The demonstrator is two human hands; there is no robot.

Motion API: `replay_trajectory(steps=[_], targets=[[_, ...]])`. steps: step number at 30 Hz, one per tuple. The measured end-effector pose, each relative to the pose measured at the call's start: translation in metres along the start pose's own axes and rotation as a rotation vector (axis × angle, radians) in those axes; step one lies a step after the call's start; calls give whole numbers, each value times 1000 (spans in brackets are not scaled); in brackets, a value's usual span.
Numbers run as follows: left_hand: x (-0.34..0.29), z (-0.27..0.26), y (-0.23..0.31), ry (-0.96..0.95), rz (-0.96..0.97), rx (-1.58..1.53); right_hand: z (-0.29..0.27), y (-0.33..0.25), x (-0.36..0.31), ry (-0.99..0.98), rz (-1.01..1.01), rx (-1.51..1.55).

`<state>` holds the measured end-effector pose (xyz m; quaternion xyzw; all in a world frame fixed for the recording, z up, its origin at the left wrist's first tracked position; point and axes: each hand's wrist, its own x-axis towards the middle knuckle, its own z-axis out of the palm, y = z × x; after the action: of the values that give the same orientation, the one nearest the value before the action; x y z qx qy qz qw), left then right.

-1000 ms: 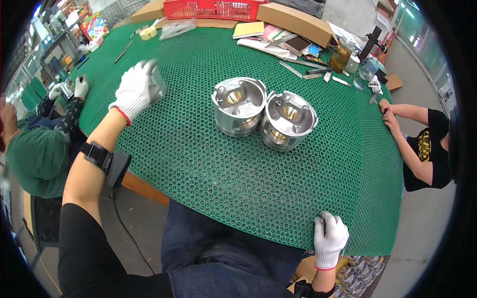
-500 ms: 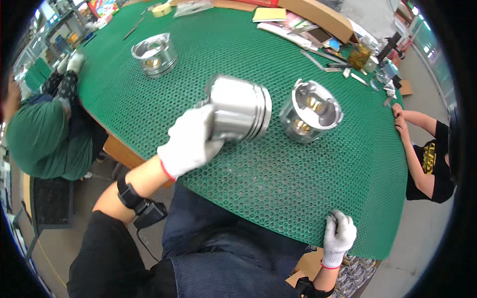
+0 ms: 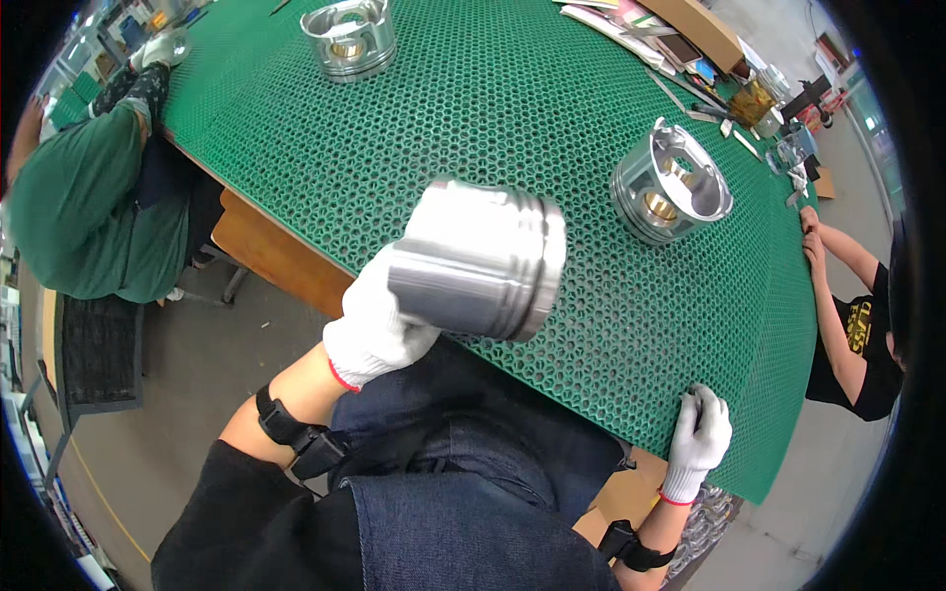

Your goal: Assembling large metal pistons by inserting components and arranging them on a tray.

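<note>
A shiny silver engine piston (image 3: 483, 251) lies sideways in the air above the table's near edge, its ringed end pointing right. My left hand (image 3: 367, 330), in a white glove with a red cuff, is closed around its left end; some fingers are hidden behind it. Gloved the same way, my right hand (image 3: 702, 430) rests on the mat's near right edge, fingers loosely stretched and nothing held. To the right of the held piston, a second piston (image 3: 639, 192) stands on the mat, a brass-coloured bore showing. Farther back and left stands a third piston (image 3: 357, 65).
A green perforated mat (image 3: 493, 118) covers the table. Papers, a phone (image 3: 680, 47), a cardboard box (image 3: 698, 30), a jar (image 3: 753, 102) and small tools lie at the far right. Co-workers sit at left (image 3: 84, 212) and right (image 3: 843, 330). Metal parts (image 3: 711, 517) lie below the right edge.
My left hand has brought the piston nearer to me and slightly right, turning it a little. The view has shifted, so the standing pistons appear higher and farther right. My right hand still rests at the edge.
</note>
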<state>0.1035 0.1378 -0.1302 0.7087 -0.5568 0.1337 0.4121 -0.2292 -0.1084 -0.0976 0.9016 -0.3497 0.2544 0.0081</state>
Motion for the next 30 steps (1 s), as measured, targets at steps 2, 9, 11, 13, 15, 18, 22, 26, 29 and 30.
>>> replay_trajectory(steps=[2,9,11,13,15,18,22,26,29,30], targets=[[27,-7,7,143,265,73,0,2,-1,14,-8,2],[82,-6,20,242,306,74,-12,0,-4,2,20,45],[56,16,1,289,-64,3,-18,-4,-2,-10,-33,69],[68,16,11,9,-29,-128,-16,1,-6,10,-30,90],[98,11,42,-52,152,-39,-20,-2,-5,18,-13,91],[115,16,109,-235,344,-95,-27,-27,-5,1,-7,431],[112,29,141,-305,488,126,-40,-68,11,-182,29,803],[112,37,143,-309,500,142,-34,-82,19,-105,68,862],[115,38,147,-315,509,165,-32,-85,19,-110,98,866],[118,38,149,-326,516,175,-33,-85,19,-113,140,889]])
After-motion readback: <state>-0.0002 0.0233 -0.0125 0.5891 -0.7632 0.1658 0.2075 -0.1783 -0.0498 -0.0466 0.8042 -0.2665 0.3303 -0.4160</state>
